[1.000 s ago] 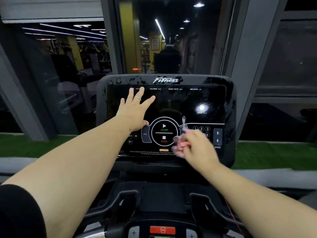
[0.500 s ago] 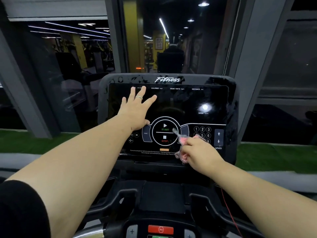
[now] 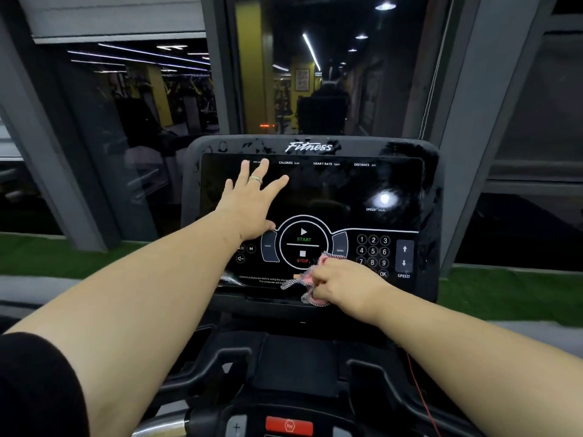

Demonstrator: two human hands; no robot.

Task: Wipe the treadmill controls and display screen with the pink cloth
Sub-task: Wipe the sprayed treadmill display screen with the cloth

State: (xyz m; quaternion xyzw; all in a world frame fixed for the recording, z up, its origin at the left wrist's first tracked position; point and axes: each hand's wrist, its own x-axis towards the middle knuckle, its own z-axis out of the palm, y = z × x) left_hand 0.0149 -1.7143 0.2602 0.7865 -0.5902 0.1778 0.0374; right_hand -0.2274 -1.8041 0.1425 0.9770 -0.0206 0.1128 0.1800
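Observation:
The treadmill's black display screen [image 3: 331,190] fills the middle of the view, with the round START/STOP controls [image 3: 303,244] and a number keypad [image 3: 373,251] along its lower part. My left hand [image 3: 252,200] lies flat on the screen's left half, fingers spread, a ring on one finger. My right hand [image 3: 340,285] grips a bunched pink cloth [image 3: 307,283] and presses it on the panel's bottom edge, below the STOP button and left of the keypad. Part of the cloth is hidden under my fingers.
Below the screen sit the dark console tray [image 3: 293,364] and a red stop button [image 3: 289,425]. SPEED arrows [image 3: 404,256] are at the panel's right. A thin red cord [image 3: 421,395] hangs at lower right. Grey window frames and dark glass stand behind the console.
My right hand has slid the pink cloth downward from beside the START/STOP ring to the panel's bottom edge. My left hand has stayed flat on the screen.

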